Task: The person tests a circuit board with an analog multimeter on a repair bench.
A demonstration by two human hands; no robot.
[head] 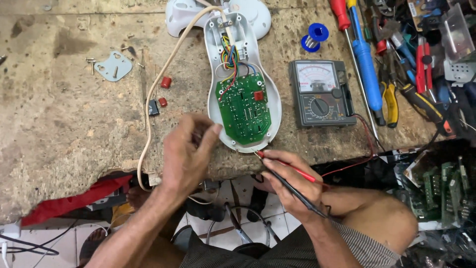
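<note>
Circuit board — green, red component, in open white casing

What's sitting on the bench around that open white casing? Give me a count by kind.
Green circuit board in the white casing: 1
Analog meter: 1
Small red parts: 2
Solder spool: 1
Grey metal plate: 1
Test probes in the right hand, red and black: 2
Total: 8

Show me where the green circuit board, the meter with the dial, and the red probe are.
green circuit board (244, 106): head view, board's middle.
analog multimeter (321, 94): head view, its face.
red probe (290, 167): head view, its shaft.
</note>
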